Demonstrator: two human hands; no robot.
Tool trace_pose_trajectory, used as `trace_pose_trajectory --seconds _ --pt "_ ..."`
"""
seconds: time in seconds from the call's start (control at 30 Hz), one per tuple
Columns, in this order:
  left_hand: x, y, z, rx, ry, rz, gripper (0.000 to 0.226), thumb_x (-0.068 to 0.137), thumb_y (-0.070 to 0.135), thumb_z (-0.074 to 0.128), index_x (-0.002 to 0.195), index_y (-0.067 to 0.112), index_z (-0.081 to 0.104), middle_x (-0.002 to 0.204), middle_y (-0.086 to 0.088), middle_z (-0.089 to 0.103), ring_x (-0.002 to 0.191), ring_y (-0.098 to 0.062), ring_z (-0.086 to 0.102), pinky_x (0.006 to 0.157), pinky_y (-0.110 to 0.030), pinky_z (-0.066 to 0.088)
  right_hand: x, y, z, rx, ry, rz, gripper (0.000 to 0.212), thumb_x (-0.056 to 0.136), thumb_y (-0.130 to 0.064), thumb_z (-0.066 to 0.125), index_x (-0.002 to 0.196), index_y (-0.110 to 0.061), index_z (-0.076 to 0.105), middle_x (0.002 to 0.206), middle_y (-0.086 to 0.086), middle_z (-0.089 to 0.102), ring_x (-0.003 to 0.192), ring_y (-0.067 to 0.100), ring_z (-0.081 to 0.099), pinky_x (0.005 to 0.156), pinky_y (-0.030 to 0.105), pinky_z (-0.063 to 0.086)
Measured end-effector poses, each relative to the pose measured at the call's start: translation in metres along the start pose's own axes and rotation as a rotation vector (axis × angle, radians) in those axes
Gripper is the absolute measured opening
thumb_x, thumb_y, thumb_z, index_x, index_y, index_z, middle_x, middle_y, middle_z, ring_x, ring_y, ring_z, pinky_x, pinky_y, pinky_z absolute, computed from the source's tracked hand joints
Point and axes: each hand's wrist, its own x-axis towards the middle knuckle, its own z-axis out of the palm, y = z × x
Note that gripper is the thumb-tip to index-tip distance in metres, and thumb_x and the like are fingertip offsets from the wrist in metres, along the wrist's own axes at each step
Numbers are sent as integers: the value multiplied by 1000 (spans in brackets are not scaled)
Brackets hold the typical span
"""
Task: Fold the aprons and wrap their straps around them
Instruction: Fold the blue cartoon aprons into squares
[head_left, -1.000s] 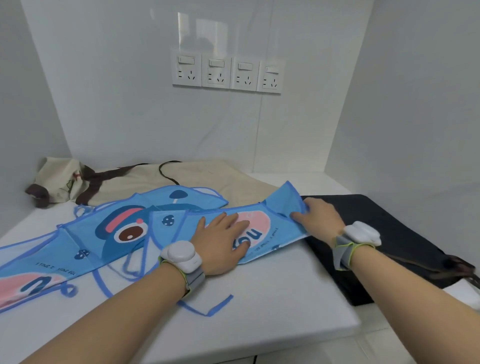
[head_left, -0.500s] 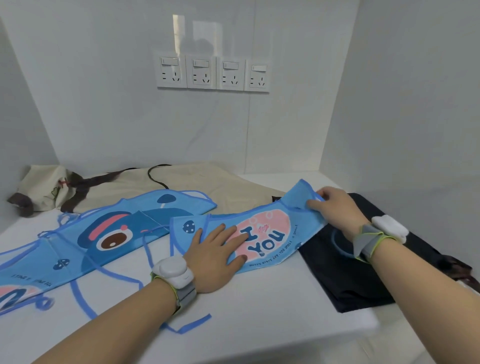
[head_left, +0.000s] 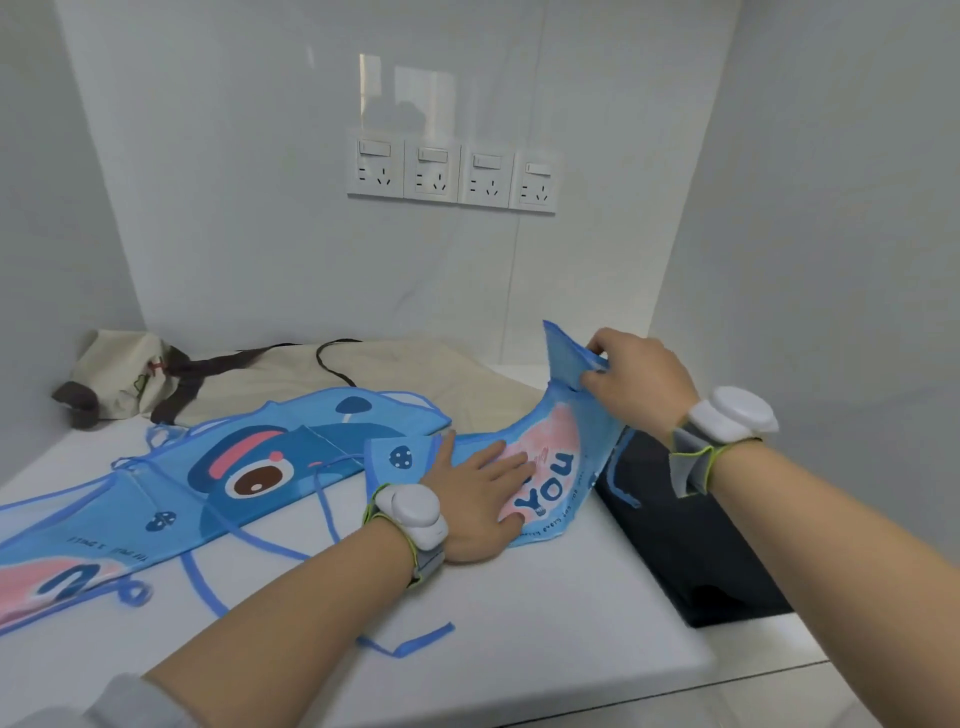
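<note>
Left hand (head_left: 480, 501): flat, fingers straight and spread, pressing down on the pink printed patch of the blue cartoon-print apron (head_left: 249, 473); white puck-shaped wrist device on a grey band (head_left: 413, 512) behind the knuckles.
Right hand (head_left: 636, 382): fingers and thumb curled, pinching the right end of the same apron and holding that end lifted off the surface, turned upward; matching white wrist device (head_left: 735, 415) on this wrist.
Blue apron: spread lengthwise across the white worktop (head_left: 545, 629), running from the lower left edge of view to the raised right end; cartoon eye and pink stripe at mid-length, "YOU" lettering beside the left fingertips.
Thin blue straps (head_left: 322, 512): loose, looping over the worktop near the left forearm, one end lying free towards the front edge.
Beige cloth apron with dark brown straps (head_left: 249, 379): crumpled at the back against the wall, behind the blue one.
Black fabric apron (head_left: 691, 551): flat on the right side of the worktop, beneath the lifted blue end and the right wrist.
Wall: row of four white switched sockets (head_left: 452, 176) above the back.
</note>
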Motion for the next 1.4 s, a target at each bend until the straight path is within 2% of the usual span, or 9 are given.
trace_pose_trajectory --seconds 0.13,0.27,0.4,0.53,0.67,0.87,1.13,1.27,1.4 --pt "7 7 14 -116 -80 -20 60 99 52 20 154 36 5 161 21 1 149 -6 -4 120 -49 -6 -6 43 1 35 -74 164 11 83 -26 58 94 -25 60 100 5 65 85 28 57 69 32 41" --pt "10 9 9 -121 -92 -21 59 98 56 20 154 38 9 161 21 2 149 -5 -2 120 -50 -4 -8 49 3 103 -56 139 8 85 -26 58 92 -25 61 97 3 65 84 25 59 68 34 45" --pt "-4 -13 -13 -227 146 -39 50 95 39 27 139 23 43 145 5 42 139 -22 34 112 -44 27 -4 23 -5 195 -5 44 7 85 -28 58 91 -26 61 86 -1 65 76 22 60 63 33 46" --pt "-41 -71 -25 -309 258 -319 46 91 18 36 131 17 57 129 -4 58 123 -26 47 102 -38 40 -12 -15 -7 302 -11 -67 5 86 -28 59 90 -26 61 75 -5 61 70 17 57 56 30 38" --pt "-79 -107 -24 -641 382 -609 37 92 3 46 121 16 64 115 2 67 113 -16 59 102 -29 43 -30 -67 14 333 -75 -148 7 85 -32 60 92 -29 60 79 -6 62 77 19 59 62 31 39" --pt "-94 -114 -14 -1008 432 -706 33 91 -4 43 112 12 64 109 -7 70 100 -17 65 103 -38 47 -67 -119 79 169 -152 -277 15 91 -30 50 105 -27 56 95 2 68 92 30 61 74 37 47" --pt "-100 -115 -12 -940 361 -679 36 94 4 44 123 13 62 112 1 69 108 -12 63 106 -36 45 -104 -141 128 113 -250 -342 17 95 -26 43 109 -22 52 100 6 67 89 34 60 73 39 49" --pt "-97 -114 -14 -861 344 -651 34 94 8 47 124 17 61 118 1 67 111 -14 61 105 -37 45 -108 -145 116 321 -360 -337 21 93 -43 48 100 -27 59 87 -5 68 85 20 61 75 36 49" --pt "-89 -109 -24 -638 331 -598 33 96 16 50 128 20 58 122 4 62 110 -15 59 98 -29 45 -85 -111 92 458 -255 -203 21 95 -28 45 84 -19 61 81 -6 67 79 17 59 77 34 48"
